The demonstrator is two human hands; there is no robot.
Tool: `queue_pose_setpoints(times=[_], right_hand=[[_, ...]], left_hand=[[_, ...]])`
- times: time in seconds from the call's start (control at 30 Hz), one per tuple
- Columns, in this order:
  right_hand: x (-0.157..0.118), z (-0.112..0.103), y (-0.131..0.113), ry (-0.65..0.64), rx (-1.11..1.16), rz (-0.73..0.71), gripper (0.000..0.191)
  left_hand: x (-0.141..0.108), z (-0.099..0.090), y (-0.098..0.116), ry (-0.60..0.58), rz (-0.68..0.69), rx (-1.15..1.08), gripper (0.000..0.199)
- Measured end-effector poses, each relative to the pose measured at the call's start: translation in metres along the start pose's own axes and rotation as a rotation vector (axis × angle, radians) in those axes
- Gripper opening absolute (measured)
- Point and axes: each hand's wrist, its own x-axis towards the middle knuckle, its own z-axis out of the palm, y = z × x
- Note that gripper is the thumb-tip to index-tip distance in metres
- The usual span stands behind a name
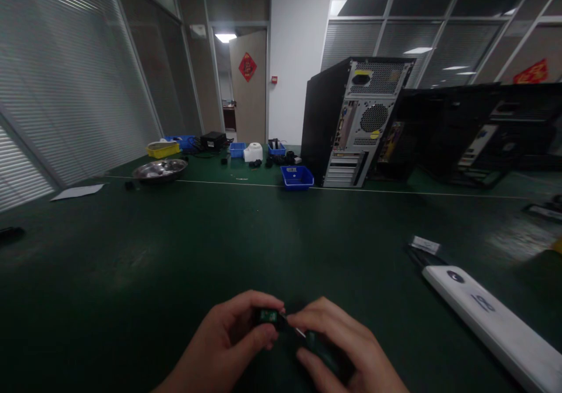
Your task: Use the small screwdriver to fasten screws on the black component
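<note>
Between the thumb and fingers of my left hand (232, 334) is a small green circuit board (268, 315), which seems to sit in a dark housing. My right hand (345, 340) is closed around a screwdriver with a dark handle (322, 349) and a thin metal shaft. The shaft points up and left, and its tip is at the right end of the board. Whether the tip touches a screw is too small to tell. Both hands are close together over the green table (246, 235), low in the view.
On the right lies a long white device marked 18 (487, 311). A blue tray (297, 177) stands by a black computer tower (355, 123), with more computer cases farther right. A metal bowl (160, 170), yellow bin (163, 150) and white paper (78, 191) are back left. A string crosses the table.
</note>
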Motion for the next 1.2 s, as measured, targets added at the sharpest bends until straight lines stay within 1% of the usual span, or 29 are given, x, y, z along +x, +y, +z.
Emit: queue_pose_setpoints(times=[0.13,0.23,0.33,0.4,0.47,0.6,0.9,1.2], right_hand=[[-0.0003,0.0000,0.0001,0.001,-0.010,0.000,0.041],[-0.0007,-0.0002,0.0011,-0.012,-0.017,-0.004,0.037],[-0.0007,0.0000,0.0017,-0.018,-0.026,0.002,0.037],[-0.0011,0.0004,0.0020,-0.018,-0.024,0.002,0.038],[-0.0018,0.0009,0.0027,-0.024,0.003,-0.008,0.038],[-0.0024,0.0009,0.0053,-0.027,0.071,-0.026,0.036],[-0.0004,0.0006,0.0017,-0.041,0.126,0.048,0.032],[-0.0002,-0.0005,0.0008,-0.059,0.116,0.143,0.029]], left_hand=[[-0.0035,-0.0009,0.0027,0.027,0.142,0.178,0.017],[-0.0043,-0.0020,0.0017,0.014,0.220,0.215,0.017],[-0.0035,-0.0034,0.0003,-0.002,0.243,0.208,0.017],[-0.0025,-0.0043,-0.0001,-0.004,0.231,0.199,0.017],[-0.0019,-0.0050,0.0000,-0.010,0.190,0.177,0.017],[-0.0016,-0.0049,0.0005,-0.037,0.102,0.043,0.013],[0.0006,-0.0008,0.0023,-0.097,0.067,-0.151,0.013],[0.0015,-0.0034,0.0020,-0.156,0.057,-0.244,0.016]])
